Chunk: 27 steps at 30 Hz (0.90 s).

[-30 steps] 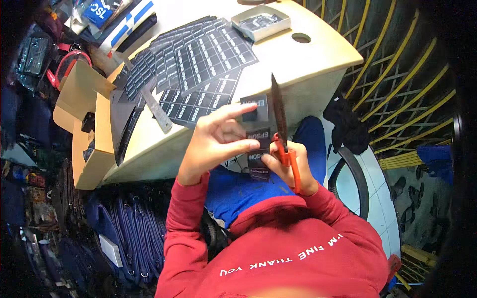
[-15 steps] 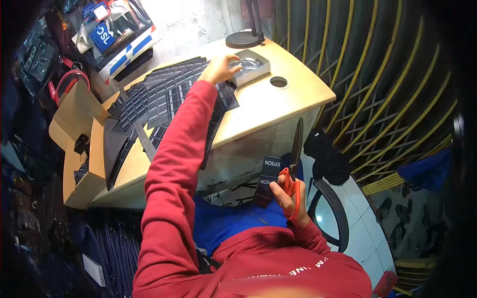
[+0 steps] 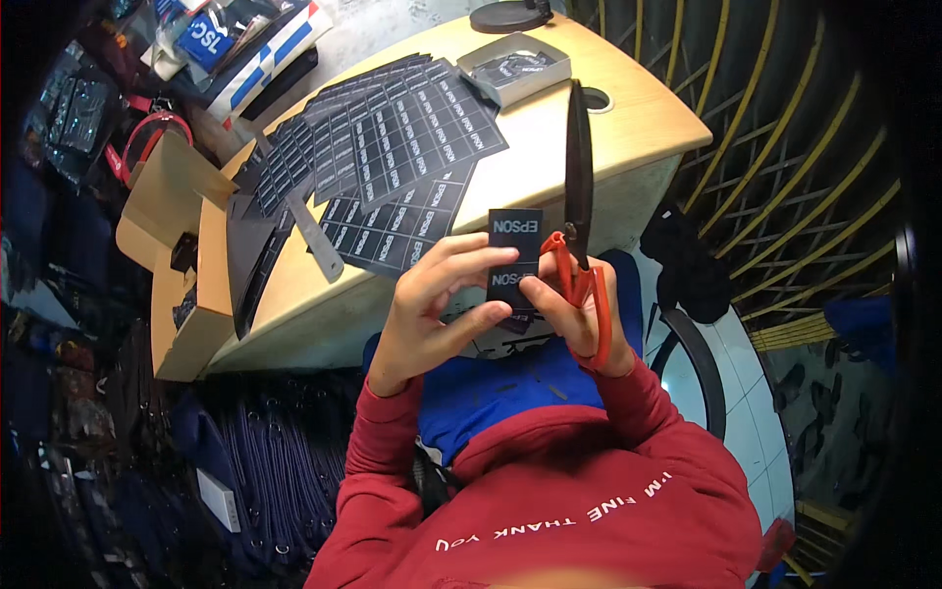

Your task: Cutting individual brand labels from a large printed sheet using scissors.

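Note:
In my right hand (image 3: 572, 322) are large scissors (image 3: 579, 167) with orange-red handles and dark blades, pointing up toward the desk. The same hand pinches a short strip of black labels (image 3: 515, 228) with pale lettering, its thumb on the front. My left hand (image 3: 432, 299) is at the strip's left side, with a fingertip over its front and the thumb close to its lower part. Some of those fingers are hidden behind the strip. Both hands are in front of the desk edge, above my lap. The scissor blades look closed together.
Printed black label sheets (image 3: 422, 137) spread over the wooden desk (image 3: 648, 128), beside a metal ruler (image 3: 314, 236). A small grey box (image 3: 530, 83) holds dark pieces near a round desk hole (image 3: 596, 98). An open cardboard box (image 3: 186, 334) stands left; a folding gate (image 3: 785, 147) is at right.
My left hand has come back from the small grey box to the label strip. My right hand, with scissors and strip, has risen a little, and the view has shifted.

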Each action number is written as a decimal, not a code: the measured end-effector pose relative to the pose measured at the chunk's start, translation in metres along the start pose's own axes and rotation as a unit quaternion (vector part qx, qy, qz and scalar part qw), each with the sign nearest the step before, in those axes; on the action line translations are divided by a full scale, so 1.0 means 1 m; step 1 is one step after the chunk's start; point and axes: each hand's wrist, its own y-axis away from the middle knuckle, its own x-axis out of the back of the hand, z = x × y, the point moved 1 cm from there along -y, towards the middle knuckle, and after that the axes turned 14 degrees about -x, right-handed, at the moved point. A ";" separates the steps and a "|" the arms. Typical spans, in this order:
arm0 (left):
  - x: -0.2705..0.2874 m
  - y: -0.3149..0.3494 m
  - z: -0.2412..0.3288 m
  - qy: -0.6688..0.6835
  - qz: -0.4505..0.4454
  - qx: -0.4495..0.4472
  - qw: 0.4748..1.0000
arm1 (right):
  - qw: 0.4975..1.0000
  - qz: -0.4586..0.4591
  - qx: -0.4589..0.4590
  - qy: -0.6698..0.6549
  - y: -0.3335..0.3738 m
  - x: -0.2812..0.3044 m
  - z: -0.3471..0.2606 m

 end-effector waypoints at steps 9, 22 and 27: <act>0.022 0.027 0.017 -0.111 0.054 0.059 0.991 | 0.994 -0.111 0.023 0.008 0.006 -0.018 0.020; 0.050 0.041 0.032 -0.037 0.030 0.107 0.993 | 0.849 -0.373 -0.135 0.349 0.022 0.047 -0.005; 0.051 0.041 0.034 -0.049 -0.014 0.106 0.993 | 0.842 -0.403 -0.139 0.331 0.019 0.044 -0.008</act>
